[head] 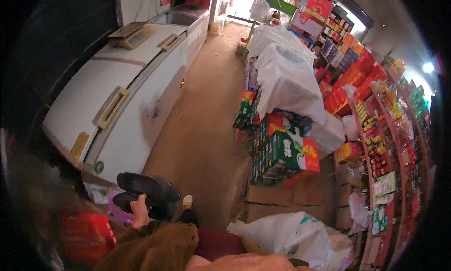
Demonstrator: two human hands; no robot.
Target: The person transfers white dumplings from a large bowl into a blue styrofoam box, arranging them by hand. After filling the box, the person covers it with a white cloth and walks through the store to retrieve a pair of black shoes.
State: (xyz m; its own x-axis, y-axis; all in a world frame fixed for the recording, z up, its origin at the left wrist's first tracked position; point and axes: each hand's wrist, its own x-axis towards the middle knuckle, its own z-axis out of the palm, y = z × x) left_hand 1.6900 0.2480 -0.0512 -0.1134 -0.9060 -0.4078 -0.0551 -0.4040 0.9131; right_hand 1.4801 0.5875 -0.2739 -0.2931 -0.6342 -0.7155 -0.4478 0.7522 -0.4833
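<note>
My left hand (140, 210), at the lower left beyond a brown sleeve, grips a pair of black slippers (148, 188), held one above the other with the thumb on top. They are beside the near end of a white chest freezer (119, 126). At the bottom edge, close to the camera, is bare skin that looks like my right hand (243, 263); its fingers cannot be made out, nor whether it holds anything. One light-coloured shoe (187, 202) shows on the brown floor. A white plastic sack (292, 232) lies to the right of my body.
A floor aisle (208, 95) runs to a bright doorway. Along its right stand green and red cartons (285, 151) and a stack under white plastic sheeting (285, 77). Packed shelves (375, 144) line the far right. A red box (86, 235) is at lower left.
</note>
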